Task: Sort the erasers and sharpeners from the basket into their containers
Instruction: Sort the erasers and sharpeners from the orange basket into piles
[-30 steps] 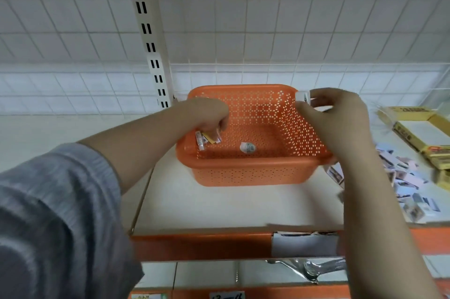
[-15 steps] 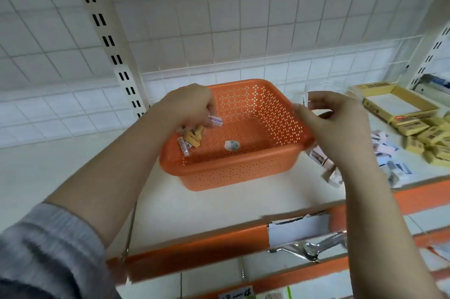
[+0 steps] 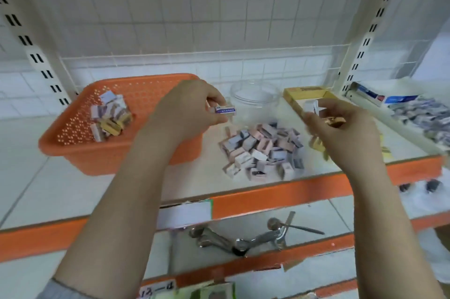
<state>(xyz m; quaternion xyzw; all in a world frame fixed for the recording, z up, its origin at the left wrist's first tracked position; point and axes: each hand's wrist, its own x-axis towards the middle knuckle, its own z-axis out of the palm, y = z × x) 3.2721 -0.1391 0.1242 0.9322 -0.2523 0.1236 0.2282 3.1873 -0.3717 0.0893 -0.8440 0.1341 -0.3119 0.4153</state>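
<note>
Erasers and sharpeners [image 3: 110, 116] lie heaped in the far left corner of the orange basket [image 3: 117, 159], which stands on the left of the shelf [image 3: 136, 184]. We hold one white eraser [image 3: 225, 110] in our left hand [image 3: 187, 108], pinched between the thumb and the fingers [image 3: 216, 100], just above the right rim of the basket and near a clear round container [image 3: 254, 92] that stands at the far side of the shelf. Our right hand [image 3: 341, 133] hangs to the right, its fingers curled round a small white item [image 3: 313, 106]; blur keeps us from telling what that item is. Behind that hand sits a yellow cardboard box [image 3: 305, 91], open at the top. Between our two hands, on the shelf, lies a loose pile of small pink, white and grey boxed pieces [image 3: 263, 150], near the orange front edge. On the next shelf down, near us, rest some metal clips [image 3: 238, 237]. On the far right a neighbouring shelf carries more packaged stock [image 3: 414, 108].
</note>
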